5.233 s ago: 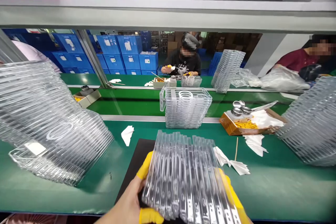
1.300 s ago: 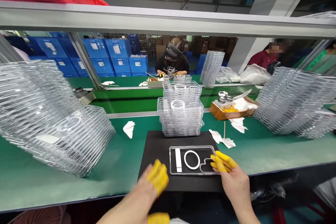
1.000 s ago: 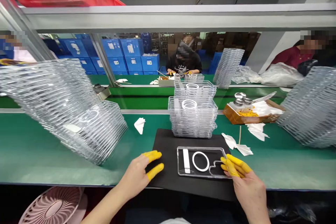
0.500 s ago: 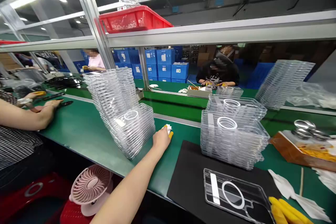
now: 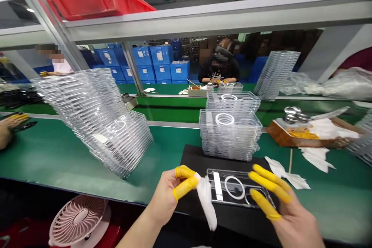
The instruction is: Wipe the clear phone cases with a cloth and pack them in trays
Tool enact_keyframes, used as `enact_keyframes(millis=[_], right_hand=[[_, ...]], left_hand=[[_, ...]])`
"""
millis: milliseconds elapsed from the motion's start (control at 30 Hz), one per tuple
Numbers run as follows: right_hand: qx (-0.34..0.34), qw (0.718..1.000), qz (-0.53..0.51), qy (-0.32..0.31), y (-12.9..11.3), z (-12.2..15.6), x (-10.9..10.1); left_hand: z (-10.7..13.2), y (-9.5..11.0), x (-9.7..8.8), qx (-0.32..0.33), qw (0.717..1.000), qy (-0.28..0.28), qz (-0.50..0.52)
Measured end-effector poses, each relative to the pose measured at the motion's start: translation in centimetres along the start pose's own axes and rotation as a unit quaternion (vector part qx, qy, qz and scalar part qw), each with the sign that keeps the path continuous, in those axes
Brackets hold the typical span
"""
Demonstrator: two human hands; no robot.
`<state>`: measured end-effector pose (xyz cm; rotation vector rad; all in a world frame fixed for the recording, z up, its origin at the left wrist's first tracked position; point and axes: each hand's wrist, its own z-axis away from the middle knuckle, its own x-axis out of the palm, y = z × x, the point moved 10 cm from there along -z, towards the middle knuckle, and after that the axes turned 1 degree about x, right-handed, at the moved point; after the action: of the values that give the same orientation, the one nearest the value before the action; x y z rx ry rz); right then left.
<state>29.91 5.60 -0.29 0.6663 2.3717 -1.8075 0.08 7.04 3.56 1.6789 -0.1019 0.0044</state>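
Observation:
My left hand, in yellow finger cots, pinches a white cloth that hangs down over the edge of the black mat. My right hand is spread, also in yellow finger cots, with its fingertips just above the right end of a transparent phone case. That case lies flat on the mat and shows a white ring and a white strip. Directly behind it stands a stack of transparent cases.
A tall leaning stack of transparent cases stands on the green bench to the left. A cardboard tray holds metal cans and white cloths at the right. Loose white wipes lie beside the mat. A co-worker's hand rests at far left.
My left hand has come back from beside the leaning stack, now holding the white cloth over the mat. My right hand has lifted its fingers from the case, and the view has swung back to the mat.

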Motion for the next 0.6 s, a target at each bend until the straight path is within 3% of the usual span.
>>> enact_keyframes(millis=[100,167,267,467,533,600], right_hand=[[0.012,0.984,-0.055,-0.169,-5.5,-0.4,5.9],[0.046,0.956,-0.113,-0.266,-6.8,0.1,9.1],[0.099,0.912,-0.211,-0.336,-6.7,0.9,11.7],[0.181,0.866,-0.320,-0.339,-5.1,1.4,12.7],[0.166,0.888,-0.311,-0.296,-5.1,1.0,11.6],[0.105,0.933,-0.244,-0.241,-5.9,0.4,10.0]], left_hand=[[1.0,0.6,1.9,-0.003,0.997,-0.056,0.052],[1.1,1.0,2.5,0.001,0.995,-0.080,0.067],[1.1,1.2,2.5,0.007,0.994,-0.079,0.071],[1.0,0.4,2.3,0.032,0.996,-0.069,0.043],[0.8,-0.4,1.9,0.029,0.998,-0.056,0.029],[0.7,-1.8,1.5,0.002,0.999,-0.035,0.023]])
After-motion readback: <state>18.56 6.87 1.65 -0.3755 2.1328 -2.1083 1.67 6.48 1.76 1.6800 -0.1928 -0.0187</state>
